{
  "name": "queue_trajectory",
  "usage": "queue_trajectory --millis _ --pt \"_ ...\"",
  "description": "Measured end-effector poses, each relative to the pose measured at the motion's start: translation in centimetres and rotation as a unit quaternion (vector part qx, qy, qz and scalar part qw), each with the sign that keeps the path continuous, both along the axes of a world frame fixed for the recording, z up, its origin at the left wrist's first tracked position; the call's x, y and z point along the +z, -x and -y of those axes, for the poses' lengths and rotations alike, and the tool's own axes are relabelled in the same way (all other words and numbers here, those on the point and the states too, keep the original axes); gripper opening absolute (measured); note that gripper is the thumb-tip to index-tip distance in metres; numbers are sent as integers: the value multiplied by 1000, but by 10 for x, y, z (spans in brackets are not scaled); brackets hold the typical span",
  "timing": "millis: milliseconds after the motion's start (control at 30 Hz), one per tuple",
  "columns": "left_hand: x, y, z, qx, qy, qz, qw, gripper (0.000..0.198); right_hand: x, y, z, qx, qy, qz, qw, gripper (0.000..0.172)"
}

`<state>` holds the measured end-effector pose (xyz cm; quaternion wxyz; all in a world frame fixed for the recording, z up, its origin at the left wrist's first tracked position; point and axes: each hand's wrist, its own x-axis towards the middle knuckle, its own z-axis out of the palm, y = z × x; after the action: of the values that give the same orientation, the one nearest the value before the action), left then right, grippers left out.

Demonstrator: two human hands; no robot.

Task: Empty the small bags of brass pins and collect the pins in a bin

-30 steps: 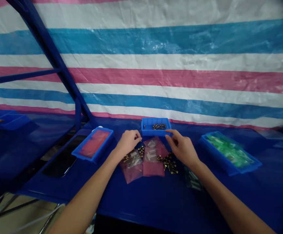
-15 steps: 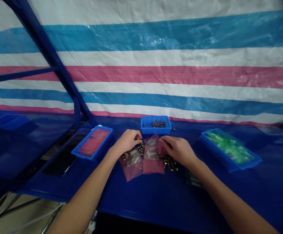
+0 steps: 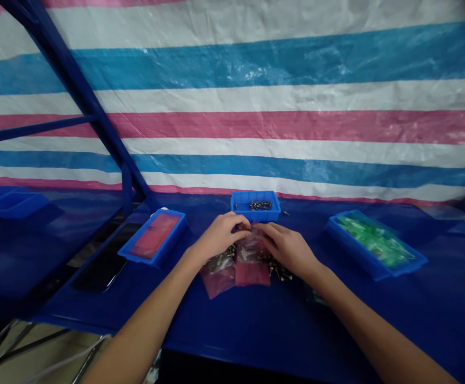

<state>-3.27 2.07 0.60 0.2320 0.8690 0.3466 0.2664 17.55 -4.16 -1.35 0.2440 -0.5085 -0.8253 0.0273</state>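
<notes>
My left hand (image 3: 220, 236) and my right hand (image 3: 285, 246) meet over the far edge of a pink plastic bag (image 3: 251, 264) lying on the blue table (image 3: 256, 325). The fingers of both hands are curled and pinched at the bag's top edge. A second pink bag (image 3: 218, 276) lies just left of it. Loose brass screws (image 3: 279, 268) are scattered under and beside my right hand, and a few more show near my left wrist. Behind the hands stands a small blue tray (image 3: 255, 205) with several screws in it.
A blue tray (image 3: 154, 244) holding pink bags sits to the left, and a blue tray (image 3: 376, 245) of green bags to the right. A dark phone (image 3: 100, 265) lies on the left. A blue frame post (image 3: 127, 189) rises at the back left before a striped tarp.
My right hand drew back from the small screw tray to the pink bag. My left hand slid right, so both hands now pinch the bag's top edge.
</notes>
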Motion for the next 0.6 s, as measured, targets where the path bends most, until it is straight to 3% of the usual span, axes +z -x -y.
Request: queue_trajectory --millis 367,500,600 --pt "1 -9 10 -5 57 67 996 12 1 2 2 8 -27 70 997 27" --pt "5 -7 8 65 38 99 992 25 7 -3 11 -22 -104 -33 994 28" --pt "6 0 1 138 9 129 982 35 22 -3 14 -120 -170 -155 966 33"
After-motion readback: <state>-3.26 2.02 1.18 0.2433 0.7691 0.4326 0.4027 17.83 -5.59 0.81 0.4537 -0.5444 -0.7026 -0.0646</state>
